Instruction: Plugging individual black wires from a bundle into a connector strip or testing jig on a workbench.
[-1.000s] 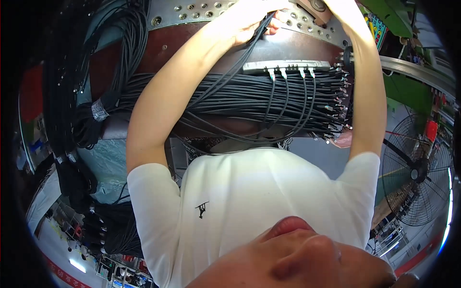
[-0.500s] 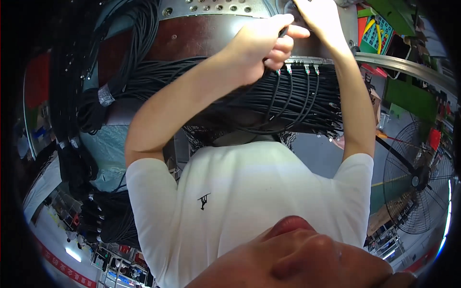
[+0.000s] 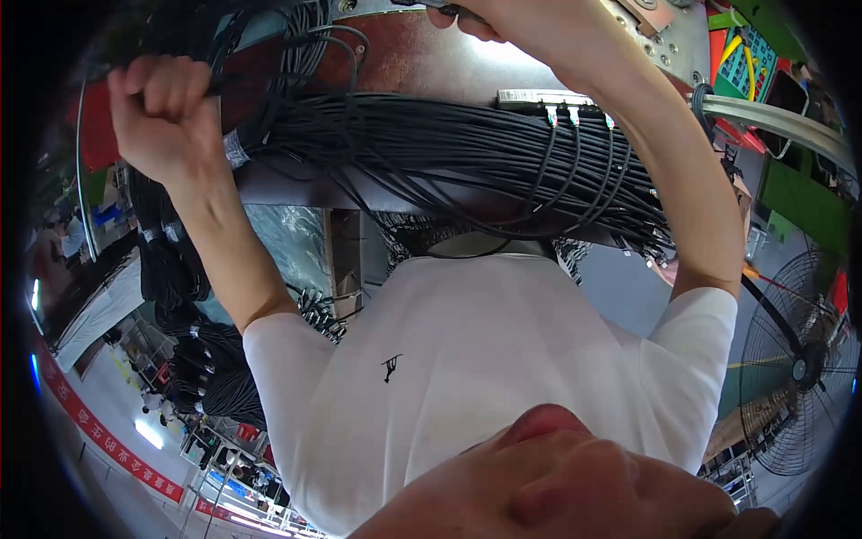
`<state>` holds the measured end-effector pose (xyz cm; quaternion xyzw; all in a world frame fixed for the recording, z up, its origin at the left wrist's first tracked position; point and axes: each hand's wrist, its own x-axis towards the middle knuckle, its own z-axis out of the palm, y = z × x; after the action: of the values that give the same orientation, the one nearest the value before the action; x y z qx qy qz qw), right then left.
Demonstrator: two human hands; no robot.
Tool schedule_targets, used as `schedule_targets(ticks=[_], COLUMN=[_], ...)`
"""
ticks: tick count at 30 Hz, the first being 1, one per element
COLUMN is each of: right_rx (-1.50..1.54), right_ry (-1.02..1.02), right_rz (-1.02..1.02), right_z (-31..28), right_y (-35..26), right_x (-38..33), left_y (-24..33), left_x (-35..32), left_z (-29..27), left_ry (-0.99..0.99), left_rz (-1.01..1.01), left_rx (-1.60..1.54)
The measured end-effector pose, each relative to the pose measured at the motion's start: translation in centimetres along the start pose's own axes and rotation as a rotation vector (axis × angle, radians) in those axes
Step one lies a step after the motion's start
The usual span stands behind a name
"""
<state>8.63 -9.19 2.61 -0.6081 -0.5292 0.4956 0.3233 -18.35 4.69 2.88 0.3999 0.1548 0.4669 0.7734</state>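
At the far left my left hand (image 3: 166, 112) is raised in a fist, closed round a black cable (image 3: 235, 83) that runs to the right from it. My right hand (image 3: 467, 18) is partly cut off by the top edge. Its fingers are curled round a small dark thing that I cannot make out. Between my arms, a thick bundle of black cables (image 3: 431, 135) lies along the brown work surface (image 3: 417, 67). Several cables with clear plugs (image 3: 575, 115) end at a silver port strip (image 3: 521, 97), below my right forearm.
More coiled black cables (image 3: 166, 278) hang at the left. A metal plate with holes (image 3: 664, 45) is at the upper right, beside a curved metal rail (image 3: 772, 121). A black fan (image 3: 799, 368) stands at the right. Green and red trays (image 3: 750, 63) with tools lie beyond the rail.
My left hand has swung from the top middle to the far left, away from my right hand, with the cable in it. My right hand has moved left along the top edge.
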Motion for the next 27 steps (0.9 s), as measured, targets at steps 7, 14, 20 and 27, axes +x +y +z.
schedule_targets(ticks=[7, 14, 20, 27], right_rx=[-0.520, -0.838, -0.620, -0.403], right_ry=[0.480, 0.416, 0.340, 0.618], right_rz=[-0.392, -0.447, -0.360, -0.383], right_z=[-2.7, -2.4, -1.3, -5.8], right_y=[10.2, 13.4, 14.7, 8.6], right_x=[-4.0, -8.1, -8.7, 0.4], left_y=[19.0, 1.3, -15.3, -17.4], left_x=[4.8, 1.6, -6.5, 0.1], left_z=[-29.7, -7.8, 7.3, 12.6], left_ry=[0.767, 0.205, -0.521, -0.046], left_rz=[0.132, 0.123, -0.944, -0.879], left_rx=[0.890, 1.920, 0.607, 0.193])
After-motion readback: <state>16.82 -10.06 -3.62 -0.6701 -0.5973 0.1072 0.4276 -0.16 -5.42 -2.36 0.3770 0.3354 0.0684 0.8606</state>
